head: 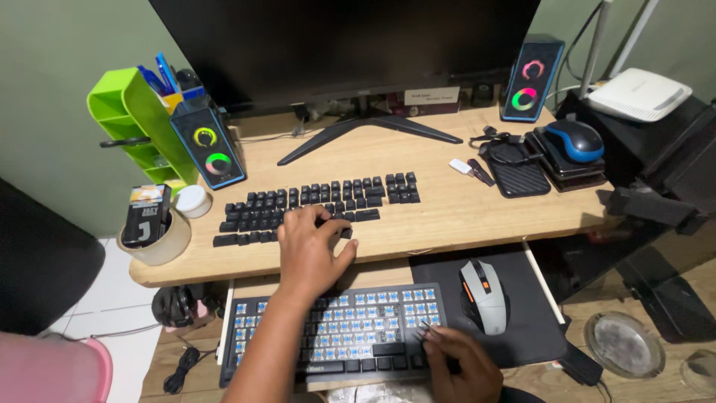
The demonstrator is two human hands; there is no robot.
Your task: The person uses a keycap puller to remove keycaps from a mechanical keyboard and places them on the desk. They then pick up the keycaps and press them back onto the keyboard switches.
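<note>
On the wooden table (462, 213), black keycaps (317, 200) are laid out in rows that mirror a keyboard, their long axis running left to right, just beyond the pull-out tray. They are touched by the left hand (312, 250), which is spread flat over the near rows with fingers loosely apart and nothing clamped. Below, on the tray, a stripped keyboard (335, 332) with bare blue switches is lain parallel to the keycaps; its lower right corner is met by the right hand (459, 366), fingers pinched together, though whether something small is held cannot be told. The keycaps thus lie directly ahead of the left hand, the nearer one. A grey mouse (483, 296) is set on a dark mat beside the keyboard.
</note>
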